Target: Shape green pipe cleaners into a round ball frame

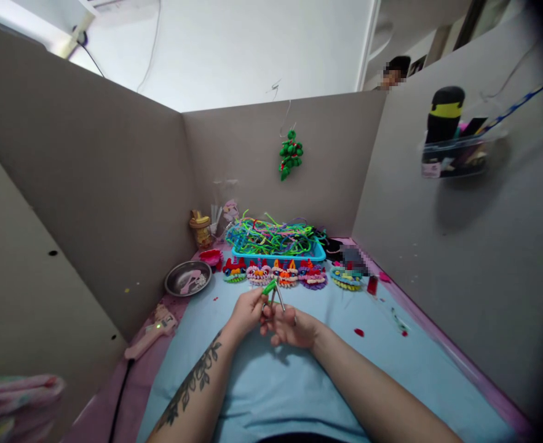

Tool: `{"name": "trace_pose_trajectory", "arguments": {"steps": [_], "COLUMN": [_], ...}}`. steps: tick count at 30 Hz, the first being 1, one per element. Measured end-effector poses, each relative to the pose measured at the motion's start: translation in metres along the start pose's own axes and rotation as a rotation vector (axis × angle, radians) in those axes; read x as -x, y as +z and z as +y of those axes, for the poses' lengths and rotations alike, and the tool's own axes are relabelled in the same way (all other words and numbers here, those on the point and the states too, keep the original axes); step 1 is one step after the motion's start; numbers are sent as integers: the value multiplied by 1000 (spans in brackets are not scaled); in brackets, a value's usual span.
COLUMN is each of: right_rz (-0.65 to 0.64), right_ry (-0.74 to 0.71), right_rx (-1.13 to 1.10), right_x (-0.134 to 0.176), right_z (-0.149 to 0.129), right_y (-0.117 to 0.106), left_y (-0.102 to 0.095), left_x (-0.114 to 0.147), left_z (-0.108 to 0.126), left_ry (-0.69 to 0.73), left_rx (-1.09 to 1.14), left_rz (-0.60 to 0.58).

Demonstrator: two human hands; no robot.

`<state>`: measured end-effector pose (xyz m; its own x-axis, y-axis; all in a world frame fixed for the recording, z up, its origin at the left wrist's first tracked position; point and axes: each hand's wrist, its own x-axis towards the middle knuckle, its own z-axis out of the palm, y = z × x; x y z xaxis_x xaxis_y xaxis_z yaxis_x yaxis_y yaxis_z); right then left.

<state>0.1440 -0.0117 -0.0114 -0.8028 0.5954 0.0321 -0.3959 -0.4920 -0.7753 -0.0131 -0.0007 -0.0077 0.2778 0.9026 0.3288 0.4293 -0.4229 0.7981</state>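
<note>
1. Your left hand [247,309] had its grip closed, thumb and fingertips pinching a green strip [269,287].
2. Your right hand [295,326] was turned partly palm up just beside it, its grip loosely curled around a slim metal tool [280,296]; the tool's two arms stood spread, meeting near the strip. You had some fingers overlapping there, so whether the tool touched the strip could not be told.
3. Both hands and the green strip were above the middle of the worktop [382,369], between its left and right edges.
4. Beyond your hands, a row of colourful fuzzy figures [285,274] lay across the worktop, the rightmost one set a little apart from the others.
5. Behind that row, toward the far edge, a blue tray [318,253] held a heap of tangled fuzzy strips [275,237].
6. Along the left edge you had a pink glue gun [149,335], with a metal bowl [171,286] farther back and a yellow-lidded jar [201,232] near the far left corner.
7. Toward the right edge lay a small red piece [358,332].
8. A green ornament [291,154] hung against the partition [234,147] facing you.
</note>
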Motion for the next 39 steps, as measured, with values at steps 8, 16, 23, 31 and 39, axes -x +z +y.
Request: {"name": "trace_pose_trajectory", "arguments": {"steps": [8,16,23,31,39], "right_rz": [-65,-120,-73,53,387], "right_ry": [14,10,-48,-117,-459], "right_rx": [169,56,-31,-116,-49], "right_x": [-1,2,-1,-3,22], "right_z": [-1,-8,0,-3,-59], "right_y": [-10,-12,-8,-10,-27], "left_y": [-4,-6,-6,-6,-5], "left_x": [1,2,0,1,-3], "left_z": [6,7,1,3,-3], "left_ry": [78,76,78,161,90], "left_rx": [-146,-157,-196,-279,-160], "left_rz": [-14,-52,-36,-20,43]}}
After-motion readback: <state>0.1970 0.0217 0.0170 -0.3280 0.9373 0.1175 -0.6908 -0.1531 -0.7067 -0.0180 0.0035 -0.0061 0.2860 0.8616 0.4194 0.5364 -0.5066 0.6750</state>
